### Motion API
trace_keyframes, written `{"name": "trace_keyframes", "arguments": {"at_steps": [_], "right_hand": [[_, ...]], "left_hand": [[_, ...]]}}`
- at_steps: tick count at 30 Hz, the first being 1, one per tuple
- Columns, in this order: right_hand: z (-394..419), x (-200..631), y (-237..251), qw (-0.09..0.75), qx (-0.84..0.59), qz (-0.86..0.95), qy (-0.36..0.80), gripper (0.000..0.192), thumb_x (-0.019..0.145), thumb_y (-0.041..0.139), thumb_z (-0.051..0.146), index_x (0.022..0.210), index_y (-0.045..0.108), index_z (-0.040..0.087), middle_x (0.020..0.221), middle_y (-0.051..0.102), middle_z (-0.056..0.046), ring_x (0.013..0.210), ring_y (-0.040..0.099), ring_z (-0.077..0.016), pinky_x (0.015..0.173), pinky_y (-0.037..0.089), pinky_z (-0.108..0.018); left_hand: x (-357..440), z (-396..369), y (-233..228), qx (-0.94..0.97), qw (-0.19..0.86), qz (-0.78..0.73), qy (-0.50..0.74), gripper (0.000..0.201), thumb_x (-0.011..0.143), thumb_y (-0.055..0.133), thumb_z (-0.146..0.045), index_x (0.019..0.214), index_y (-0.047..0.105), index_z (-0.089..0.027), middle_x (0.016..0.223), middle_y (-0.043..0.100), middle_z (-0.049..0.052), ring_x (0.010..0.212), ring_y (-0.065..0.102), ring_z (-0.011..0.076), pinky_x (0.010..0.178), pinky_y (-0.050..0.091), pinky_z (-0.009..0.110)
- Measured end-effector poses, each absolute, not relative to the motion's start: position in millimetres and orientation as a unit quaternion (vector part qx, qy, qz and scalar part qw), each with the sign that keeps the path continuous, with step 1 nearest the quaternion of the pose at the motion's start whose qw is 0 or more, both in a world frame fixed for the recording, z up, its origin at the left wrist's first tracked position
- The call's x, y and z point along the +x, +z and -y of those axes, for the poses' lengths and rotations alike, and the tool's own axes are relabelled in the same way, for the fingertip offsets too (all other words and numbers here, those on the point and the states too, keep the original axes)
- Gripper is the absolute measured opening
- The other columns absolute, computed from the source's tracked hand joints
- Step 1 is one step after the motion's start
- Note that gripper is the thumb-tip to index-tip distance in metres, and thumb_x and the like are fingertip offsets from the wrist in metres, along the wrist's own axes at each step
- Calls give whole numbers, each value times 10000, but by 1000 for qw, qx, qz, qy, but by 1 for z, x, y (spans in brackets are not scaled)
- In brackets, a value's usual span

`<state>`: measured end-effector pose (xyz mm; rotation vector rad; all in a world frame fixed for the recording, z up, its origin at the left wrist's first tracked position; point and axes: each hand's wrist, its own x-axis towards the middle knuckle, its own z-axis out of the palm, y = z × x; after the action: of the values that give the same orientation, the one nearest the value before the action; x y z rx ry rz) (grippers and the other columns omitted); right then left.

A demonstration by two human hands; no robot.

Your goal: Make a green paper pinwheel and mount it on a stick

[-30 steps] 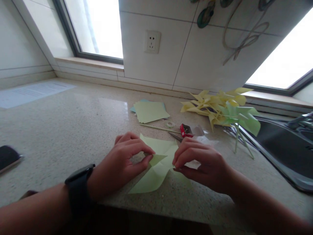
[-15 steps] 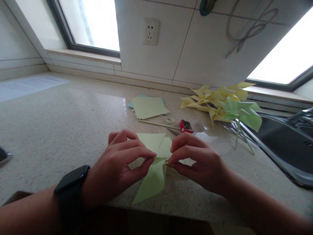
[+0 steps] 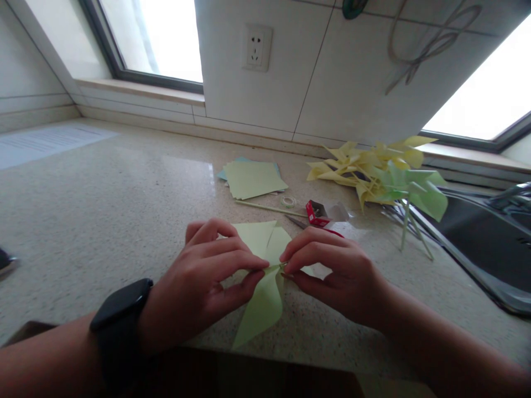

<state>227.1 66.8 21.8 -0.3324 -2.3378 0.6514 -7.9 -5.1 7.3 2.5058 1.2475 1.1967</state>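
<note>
A pale green paper sheet (image 3: pixel 261 309), cut and partly curled like a pinwheel, lies between my hands near the counter's front edge. My left hand (image 3: pixel 215 268), with a dark watch on the wrist, pinches the paper just left of its centre. On the other side my right hand (image 3: pixel 336 265) has its thumb and fingers closed at the centre, where paper tips gather. Something thin shows at those fingertips, too small to make out. Scissors (image 3: pixel 296 223) with a red handle lie just beyond my right hand, beside an open red box (image 3: pixel 317 214) of small items.
Behind my hands lie a stack of coloured paper (image 3: pixel 254 179), a pale stick (image 3: pixel 269 208) and a tape roll (image 3: pixel 288 202). Yellow pinwheels (image 3: pixel 369 166) and a green pinwheel (image 3: pixel 427 193) rest near the sink (image 3: pixel 481 232). A printed sheet (image 3: pixel 53 142) lies at far left.
My right fingertips have shifted slightly left, closer to my left ones. The paper's front flap has swung a little right, and more of the scissors' red handle shows.
</note>
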Motion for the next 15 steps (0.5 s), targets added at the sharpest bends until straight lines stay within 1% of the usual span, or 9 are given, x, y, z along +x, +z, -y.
{"name": "trace_keyframes", "arguments": {"at_steps": [7, 15], "right_hand": [[-65, 228, 21, 342, -139, 895, 251, 118, 855, 706, 98, 916, 681, 197, 916, 701, -45, 834, 666, -149, 746, 551, -283], [-65, 228, 19, 343, -159, 893, 246, 138, 841, 717, 97, 912, 654, 198, 894, 695, -28, 818, 655, -143, 743, 535, -284]], "left_hand": [[-8, 6, 8, 828, 41, -406, 385, 115, 920, 688, -200, 1014, 684, -265, 885, 754, -33, 926, 551, 221, 823, 333, 397], [-7, 9, 9, 840, 33, -391, 375, 143, 921, 681, -180, 1042, 661, -254, 894, 749, -37, 938, 537, 222, 827, 329, 399]]}}
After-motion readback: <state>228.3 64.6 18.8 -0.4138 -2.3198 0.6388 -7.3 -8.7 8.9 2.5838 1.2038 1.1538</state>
